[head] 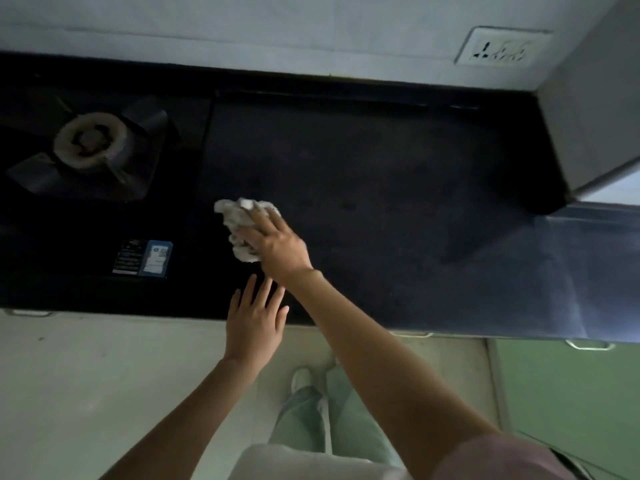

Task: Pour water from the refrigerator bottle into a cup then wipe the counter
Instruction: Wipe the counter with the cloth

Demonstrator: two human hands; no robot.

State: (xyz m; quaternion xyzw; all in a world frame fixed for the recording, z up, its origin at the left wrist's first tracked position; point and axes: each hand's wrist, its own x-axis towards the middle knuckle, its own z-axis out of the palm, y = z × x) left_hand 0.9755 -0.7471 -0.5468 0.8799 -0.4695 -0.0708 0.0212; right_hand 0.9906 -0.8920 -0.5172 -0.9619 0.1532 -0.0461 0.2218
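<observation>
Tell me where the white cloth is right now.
In the head view, the white cloth lies crumpled on the dark counter, under the right hand, just right of the stove burner.

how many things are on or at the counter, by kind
hands: 2, right hand and left hand
cloth: 1
burner: 1
stickers: 2, side by side
wall socket: 1
total: 7
</observation>
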